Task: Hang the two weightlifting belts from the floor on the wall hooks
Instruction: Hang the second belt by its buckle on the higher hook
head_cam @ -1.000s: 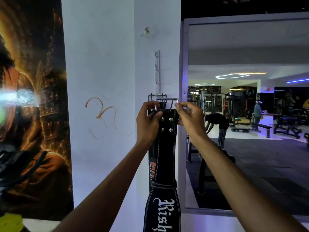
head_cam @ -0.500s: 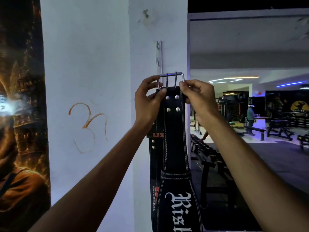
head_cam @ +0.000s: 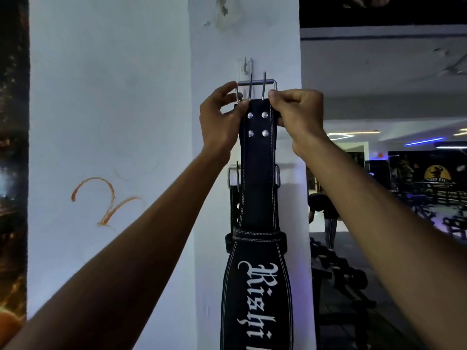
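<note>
A: How far along is this looking?

B: I'd judge it more than halfway. The white pillar (head_cam: 242, 34) is carrying a metal hook rail (head_cam: 246, 66), and one belt (head_cam: 233, 198) is already hanging there, its steel buckle (head_cam: 232, 175) peeking out on both sides behind the front one. The second belt (head_cam: 257, 193) is being held up in front of it, its buckle frame (head_cam: 256, 83) sitting just below the top hook, not visibly caught on it.

A: And the hands?

B: The left hand (head_cam: 219, 120) is closing its fingers (head_cam: 227, 88) around the buckle's left corner and the strap edge. The right hand (head_cam: 297, 117) is pinching the right corner with curled fingers (head_cam: 285, 96). Both are gripping the belt, neither is slack.

A: So what's left?

B: Getting that frame over a hook and letting go, I'd say.

A: Any writing?

B: White blackletter is running down the front belt, reading "Rishi" as far as it shows; the rest is cut off. An orange scrawl (head_cam: 106, 198) is marking the wall, not readable as a word.
</note>
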`<move>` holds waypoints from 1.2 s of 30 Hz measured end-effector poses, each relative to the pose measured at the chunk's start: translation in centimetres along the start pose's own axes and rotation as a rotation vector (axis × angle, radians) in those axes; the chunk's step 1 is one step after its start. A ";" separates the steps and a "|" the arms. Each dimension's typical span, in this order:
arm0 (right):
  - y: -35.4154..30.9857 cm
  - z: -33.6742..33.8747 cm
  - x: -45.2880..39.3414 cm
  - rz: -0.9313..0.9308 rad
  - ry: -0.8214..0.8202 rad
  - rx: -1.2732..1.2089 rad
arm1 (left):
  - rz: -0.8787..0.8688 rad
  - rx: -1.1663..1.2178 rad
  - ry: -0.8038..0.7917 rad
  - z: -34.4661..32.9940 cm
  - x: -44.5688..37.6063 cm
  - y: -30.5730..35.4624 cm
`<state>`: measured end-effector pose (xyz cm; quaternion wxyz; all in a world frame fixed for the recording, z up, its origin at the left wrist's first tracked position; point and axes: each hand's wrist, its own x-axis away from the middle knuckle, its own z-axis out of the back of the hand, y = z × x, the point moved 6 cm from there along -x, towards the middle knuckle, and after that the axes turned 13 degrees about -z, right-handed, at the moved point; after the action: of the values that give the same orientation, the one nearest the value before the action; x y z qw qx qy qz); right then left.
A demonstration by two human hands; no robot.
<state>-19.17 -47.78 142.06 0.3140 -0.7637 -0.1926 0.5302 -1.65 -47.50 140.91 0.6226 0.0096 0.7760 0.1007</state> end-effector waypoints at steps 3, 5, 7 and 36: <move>1.0 -1.4 -2.7 -0.002 0.015 -0.003 | 0.069 -0.009 0.004 -0.3 -1.5 -2.2; 1.9 -2.0 -4.1 -0.022 0.020 -0.005 | 0.108 -0.012 0.012 -0.5 -2.1 -3.7; 2.7 -2.5 -5.2 -0.038 0.014 -0.011 | 0.127 -0.012 0.027 -0.7 -2.5 -4.9; 2.7 -2.2 -3.8 -0.090 -0.040 0.119 | 0.226 -0.146 0.046 -0.1 -2.0 -5.2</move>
<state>-18.62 -52.69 143.35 0.3783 -0.7234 -0.2015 0.5413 -0.72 -52.89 141.98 0.5885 0.0496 0.7745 0.2267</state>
